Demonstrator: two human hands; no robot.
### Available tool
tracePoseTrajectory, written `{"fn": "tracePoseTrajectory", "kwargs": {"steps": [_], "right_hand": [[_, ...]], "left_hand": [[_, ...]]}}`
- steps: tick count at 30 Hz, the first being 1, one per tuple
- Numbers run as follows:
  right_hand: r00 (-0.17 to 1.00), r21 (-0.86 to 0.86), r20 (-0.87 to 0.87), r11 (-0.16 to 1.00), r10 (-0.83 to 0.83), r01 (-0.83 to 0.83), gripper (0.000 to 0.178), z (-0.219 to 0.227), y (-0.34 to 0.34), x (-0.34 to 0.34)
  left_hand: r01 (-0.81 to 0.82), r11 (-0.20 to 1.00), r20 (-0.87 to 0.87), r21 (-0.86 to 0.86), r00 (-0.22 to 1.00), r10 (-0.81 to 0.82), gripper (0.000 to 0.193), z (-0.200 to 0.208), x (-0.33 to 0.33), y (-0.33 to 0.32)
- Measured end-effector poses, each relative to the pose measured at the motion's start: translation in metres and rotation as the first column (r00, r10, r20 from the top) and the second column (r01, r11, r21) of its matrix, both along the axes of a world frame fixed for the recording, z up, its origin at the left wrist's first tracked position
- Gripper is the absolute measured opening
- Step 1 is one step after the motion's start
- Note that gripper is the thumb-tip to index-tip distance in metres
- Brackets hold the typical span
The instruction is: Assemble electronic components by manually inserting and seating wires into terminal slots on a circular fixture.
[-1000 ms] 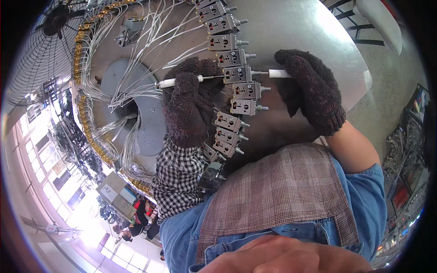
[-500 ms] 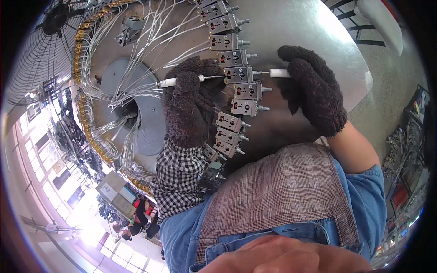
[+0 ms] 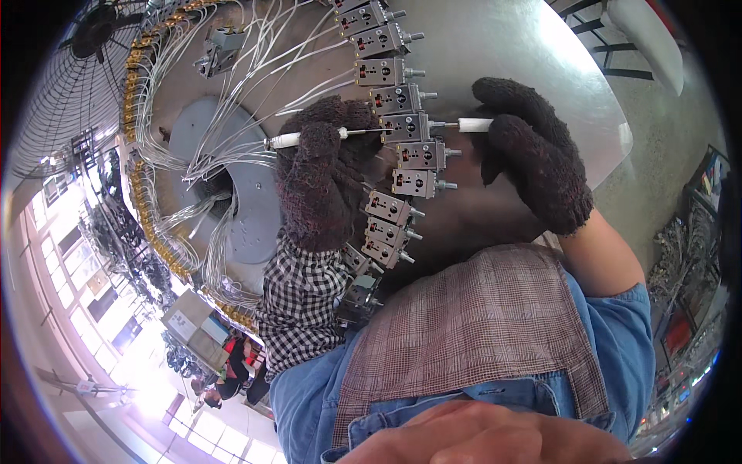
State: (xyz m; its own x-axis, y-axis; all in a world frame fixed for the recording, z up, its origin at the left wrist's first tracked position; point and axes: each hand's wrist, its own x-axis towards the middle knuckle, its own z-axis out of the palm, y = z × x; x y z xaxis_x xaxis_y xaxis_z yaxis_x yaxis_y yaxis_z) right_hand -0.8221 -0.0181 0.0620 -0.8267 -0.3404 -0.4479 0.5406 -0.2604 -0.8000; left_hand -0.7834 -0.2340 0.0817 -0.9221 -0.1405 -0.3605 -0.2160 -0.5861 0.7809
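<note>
My left hand, in a dark knitted glove, grips a thin screwdriver by its white handle. Its slender shaft reaches right to a small metal switch box, meeting the box's left side. From that box's right side a spindle sticks out, with a white cylindrical sleeve in line with it. Gloved as well, my right hand pinches the sleeve's outer end between thumb and fingers. Similar boxes stand in a curved row above and below this one, each with a threaded spindle pointing right.
White wires run from a grey round hub to brass fittings along the table's left rim. A loose metal box lies among the wires. A caged fan stands at upper left; a person is farther off.
My right hand has rolled slightly, its fingers shifting along the white sleeve and its wrist dropping a little. My left hand and the screwdriver stay nearly still.
</note>
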Motion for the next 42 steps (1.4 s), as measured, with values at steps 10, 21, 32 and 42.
{"fn": "tracePoseTrajectory", "kwargs": {"steps": [10, 21, 32, 42], "right_hand": [[0.98, 0.23, -0.137, 0.967, 0.143, -0.109, 0.031, -0.003, 0.002, -0.006], [0.995, 0.123, 0.103, 0.992, -0.007, -0.006, 0.033, 0.011, -0.005, -0.004], [0.997, 0.081, 0.076, 0.997, 0.008, -0.014, 0.042, 0.001, 0.014, 0.007], [0.997, 0.04, 0.07, 0.999, -0.034, 0.031, 0.041, 0.0, 0.013, 0.026]], "left_hand": [[0.032, 0.995, -0.043, -0.089, 0.998, -0.036, 0.03, -0.011, 0.004, -0.007], [-0.008, 0.999, -0.033, 0.047, 0.999, 0.01, 0.024, -0.007, 0.0, -0.008], [-0.031, 0.996, -0.113, -0.086, 0.993, 0.021, 0.033, -0.013, 0.012, -0.027], [0.068, 0.998, -0.127, -0.01, 0.99, -0.069, 0.034, -0.015, 0.025, -0.015]]}}
